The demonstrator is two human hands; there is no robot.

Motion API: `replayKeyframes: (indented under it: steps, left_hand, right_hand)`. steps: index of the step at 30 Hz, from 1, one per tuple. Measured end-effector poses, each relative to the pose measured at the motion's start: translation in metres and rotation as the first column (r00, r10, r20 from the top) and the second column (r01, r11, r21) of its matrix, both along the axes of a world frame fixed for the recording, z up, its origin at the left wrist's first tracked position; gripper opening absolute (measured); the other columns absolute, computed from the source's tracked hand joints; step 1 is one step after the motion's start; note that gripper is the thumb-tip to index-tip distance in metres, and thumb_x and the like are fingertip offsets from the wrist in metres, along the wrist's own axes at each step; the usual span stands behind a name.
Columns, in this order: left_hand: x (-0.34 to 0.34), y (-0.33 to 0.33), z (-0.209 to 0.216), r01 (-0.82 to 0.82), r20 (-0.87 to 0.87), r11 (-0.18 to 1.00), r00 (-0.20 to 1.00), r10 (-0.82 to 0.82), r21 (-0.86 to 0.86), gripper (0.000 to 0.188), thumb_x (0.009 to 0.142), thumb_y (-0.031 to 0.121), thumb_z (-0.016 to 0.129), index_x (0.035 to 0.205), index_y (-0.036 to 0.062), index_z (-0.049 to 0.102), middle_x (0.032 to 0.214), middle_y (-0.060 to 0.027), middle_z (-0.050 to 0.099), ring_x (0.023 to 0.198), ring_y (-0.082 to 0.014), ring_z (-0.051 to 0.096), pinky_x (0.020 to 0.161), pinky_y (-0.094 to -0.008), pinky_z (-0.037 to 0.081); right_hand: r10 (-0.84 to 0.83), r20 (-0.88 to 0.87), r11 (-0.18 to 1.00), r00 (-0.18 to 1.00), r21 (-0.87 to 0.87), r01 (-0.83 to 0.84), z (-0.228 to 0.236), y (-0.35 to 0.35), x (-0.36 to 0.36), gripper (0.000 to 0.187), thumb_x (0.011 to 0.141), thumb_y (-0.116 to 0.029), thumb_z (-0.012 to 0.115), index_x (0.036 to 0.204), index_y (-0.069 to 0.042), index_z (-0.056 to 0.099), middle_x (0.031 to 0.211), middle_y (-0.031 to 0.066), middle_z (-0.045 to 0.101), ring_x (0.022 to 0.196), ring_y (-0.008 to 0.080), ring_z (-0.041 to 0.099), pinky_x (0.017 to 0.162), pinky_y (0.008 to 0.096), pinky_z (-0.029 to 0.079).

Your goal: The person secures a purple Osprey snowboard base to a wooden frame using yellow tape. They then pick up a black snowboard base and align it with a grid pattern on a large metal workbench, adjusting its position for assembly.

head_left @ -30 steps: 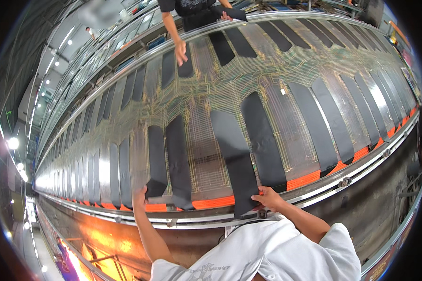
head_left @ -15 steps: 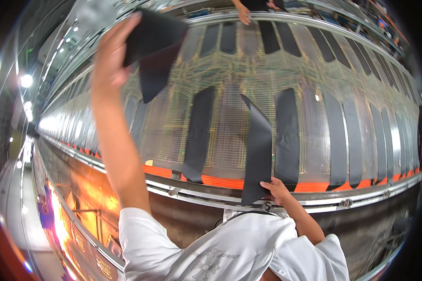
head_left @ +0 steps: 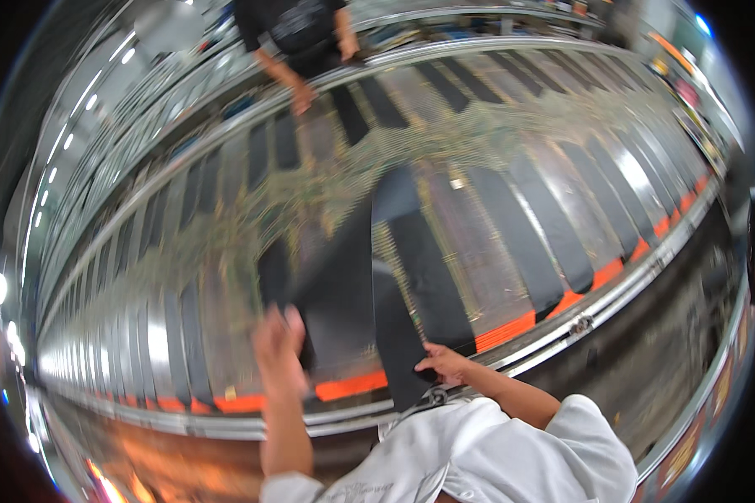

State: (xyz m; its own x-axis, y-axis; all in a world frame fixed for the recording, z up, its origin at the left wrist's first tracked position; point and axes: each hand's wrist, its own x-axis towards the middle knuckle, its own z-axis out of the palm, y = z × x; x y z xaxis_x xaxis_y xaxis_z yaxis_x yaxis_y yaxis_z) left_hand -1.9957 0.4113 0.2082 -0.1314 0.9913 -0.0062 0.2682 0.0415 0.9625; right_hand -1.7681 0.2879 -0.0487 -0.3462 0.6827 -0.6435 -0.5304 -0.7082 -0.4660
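My right hand [head_left: 445, 365] pinches the near end of a black flat panel [head_left: 398, 335] at the table's front edge. The panel looks like thin, limp sheet or fabric. Over the table to the left, my left hand [head_left: 278, 345] is blurred by motion and grips the left side of a wide dark sheet [head_left: 340, 293], which rises to a point between my hands. I cannot tell whether this sheet and the panel under my right hand are one piece. Just right of them another black panel [head_left: 432, 277] lies flat on the table.
The long table [head_left: 478, 218] bears fine yellowish lines and two rows of dark panels. An orange strip [head_left: 507, 331] and a metal rail [head_left: 554, 339] run along its near edge. Across the table stands a person in black, one hand [head_left: 302, 99] at the far edge.
My left hand has come down from high at the upper left to near the table's front, bringing the dark sheet along. My right hand still pinches its panel. The view has turned.
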Motion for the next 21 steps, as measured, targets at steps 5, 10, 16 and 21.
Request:
replayKeyframes:
  steps: [5, 10, 16, 21]
  left_hand:
    - [0.001, -0.12, -0.174, 0.409, 0.109, 0.797, 0.908, -0.404, -0.445, 0.037, 0.098, 0.024, 0.071, 0.071, 0.0037, 0.055, 0.069, 0.0071, 0.044, 0.067, -0.0068, 0.039, 0.057, -0.0303, 0.032]
    - [-0.008, -0.135, -0.222, 0.375, 0.038, 0.781, 0.91, -0.413, -0.5, 0.036, 0.096, 0.029, 0.07, 0.112, -0.0028, 0.066, 0.099, -0.0098, 0.056, 0.088, -0.0218, 0.052, 0.082, -0.0362, 0.037]
    - [-0.02, -0.098, -0.235, 0.444, -0.273, 0.651, 0.655, -0.705, -0.616, 0.075, 0.094, 0.045, 0.072, 0.142, -0.0083, 0.051, 0.134, -0.0271, 0.061, 0.127, -0.0361, 0.056, 0.11, -0.0433, 0.041]
    - [0.013, -0.108, -0.148, 0.324, 0.124, 0.731, 0.941, -0.315, -0.601, 0.074, 0.092, 0.025, 0.078, 0.149, -0.0042, 0.041, 0.136, -0.0169, 0.057, 0.12, -0.0231, 0.056, 0.104, -0.0366, 0.044]
  right_hand:
    - [-0.005, -0.059, 1.0, 0.998, -0.012, 0.005, 0.014, -0.004, -0.002, 0.048, 0.096, -0.005, 0.057, 0.142, -0.013, 0.052, 0.122, 0.0082, 0.069, 0.109, 0.0237, 0.07, 0.089, 0.0456, 0.06]
    - [0.006, 0.059, 0.999, 0.998, -0.033, -0.004, 0.002, -0.008, -0.004, 0.045, 0.098, -0.011, 0.05, 0.143, -0.014, 0.053, 0.128, 0.0068, 0.066, 0.113, 0.0248, 0.067, 0.088, 0.0527, 0.059]
    - [0.01, 0.01, 0.998, 1.0, 0.066, -0.01, -0.049, -0.002, -0.024, 0.041, 0.103, -0.031, 0.05, 0.14, -0.014, 0.058, 0.13, 0.0001, 0.066, 0.121, 0.0193, 0.061, 0.093, 0.0394, 0.053]
    - [0.321, 0.231, 0.9, 0.919, 0.229, -0.372, 0.028, 0.053, 0.048, 0.051, 0.103, -0.046, 0.049, 0.135, -0.007, 0.058, 0.126, 0.0089, 0.068, 0.096, 0.0234, 0.068, 0.086, 0.0428, 0.057]
